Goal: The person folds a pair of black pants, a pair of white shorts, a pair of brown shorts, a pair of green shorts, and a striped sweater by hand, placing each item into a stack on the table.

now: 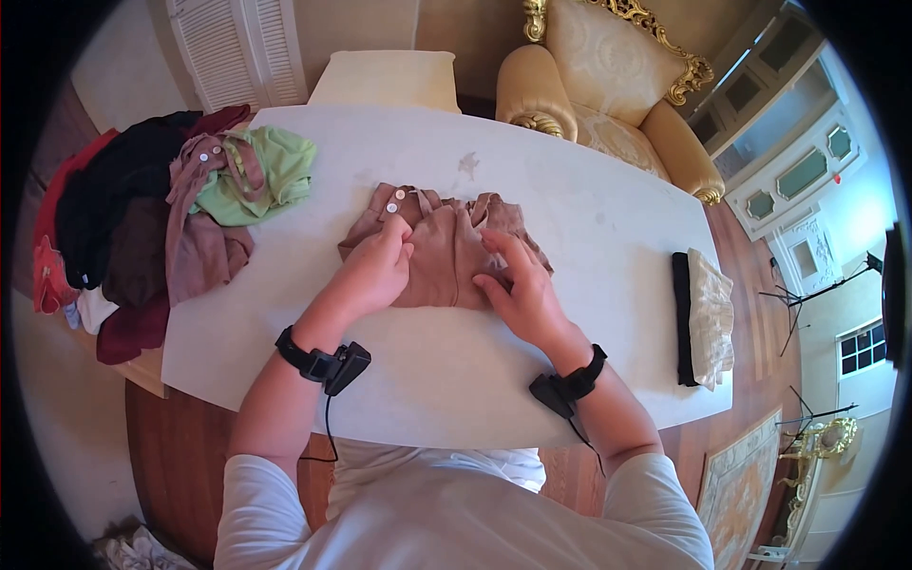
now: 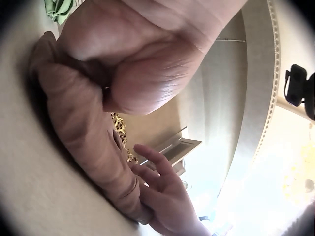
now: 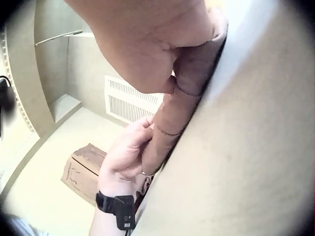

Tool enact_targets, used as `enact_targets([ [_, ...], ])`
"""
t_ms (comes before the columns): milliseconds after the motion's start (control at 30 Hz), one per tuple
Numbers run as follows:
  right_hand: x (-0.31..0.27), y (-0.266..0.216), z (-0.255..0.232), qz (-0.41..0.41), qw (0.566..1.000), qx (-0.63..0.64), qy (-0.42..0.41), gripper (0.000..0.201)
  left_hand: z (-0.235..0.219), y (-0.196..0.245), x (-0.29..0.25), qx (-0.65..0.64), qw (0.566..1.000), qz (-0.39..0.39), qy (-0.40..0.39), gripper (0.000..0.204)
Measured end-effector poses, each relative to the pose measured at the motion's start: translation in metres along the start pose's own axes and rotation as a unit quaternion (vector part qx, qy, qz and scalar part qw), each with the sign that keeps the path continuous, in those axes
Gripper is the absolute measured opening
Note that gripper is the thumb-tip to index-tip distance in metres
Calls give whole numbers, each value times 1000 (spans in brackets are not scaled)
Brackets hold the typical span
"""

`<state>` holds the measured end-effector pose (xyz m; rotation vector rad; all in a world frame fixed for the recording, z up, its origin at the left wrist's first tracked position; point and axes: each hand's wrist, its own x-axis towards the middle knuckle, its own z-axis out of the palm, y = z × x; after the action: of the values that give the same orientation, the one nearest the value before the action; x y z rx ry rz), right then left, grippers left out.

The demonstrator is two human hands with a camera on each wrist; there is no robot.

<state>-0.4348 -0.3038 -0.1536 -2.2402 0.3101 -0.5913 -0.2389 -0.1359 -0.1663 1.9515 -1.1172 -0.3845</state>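
Note:
A brown garment [image 1: 442, 256] with white buttons near its upper left corner lies bunched and folded on the white table. My left hand [image 1: 383, 261] pinches the cloth on its left half, fingers curled in. In the left wrist view the near edge of the brown garment [image 2: 81, 115] forms a thick rounded fold under the palm. Over the right half is my right hand [image 1: 527, 293], its fingers apart and loosely bent, thumb by the near edge. The left wrist view shows this right hand [image 2: 170, 199] with fingers spread against the fold.
A heap of clothes [image 1: 128, 214] in dark, red and brown colours covers the table's left end, a green garment [image 1: 271, 176] on its right side. At the right edge lie a folded black garment [image 1: 683, 318] and a cream garment [image 1: 711, 318]. A gold armchair [image 1: 608, 85] stands beyond the table.

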Motion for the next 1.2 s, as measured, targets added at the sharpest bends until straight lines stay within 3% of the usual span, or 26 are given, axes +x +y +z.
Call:
enact_targets([
  [167,3,8,6,7,1000,5,11,47,-4,7,1,60,998,-14,-9,17],
  [267,5,12,7,-14,1000,-13,12,41,-4,24,-7,117,988,66,73,16],
  [367,7,9,3,-52,996,-74,-7,31,-11,48,-11,148,965,193,98,16],
  [467,7,20,11,-104,992,-65,12,20,1,50,-17,106,963,249,-18,25],
  [500,5,21,12,-106,992,-74,15,20,7,47,-20,152,950,266,-52,44],
  [700,0,8,0,-85,985,-152,-2,22,18,32,-24,246,943,147,-170,69],
  [767,0,8,-6,-83,981,-177,-9,23,22,23,-23,253,941,150,-171,71],
  [1000,9,-7,-20,-134,958,-239,-84,56,24,30,-26,270,938,125,-176,74],
  [1100,16,9,-11,-144,942,-270,-136,62,17,24,-7,183,957,116,-192,74],
  [1200,22,16,-6,-126,931,-302,-164,65,16,13,-3,134,975,91,-153,71],
])
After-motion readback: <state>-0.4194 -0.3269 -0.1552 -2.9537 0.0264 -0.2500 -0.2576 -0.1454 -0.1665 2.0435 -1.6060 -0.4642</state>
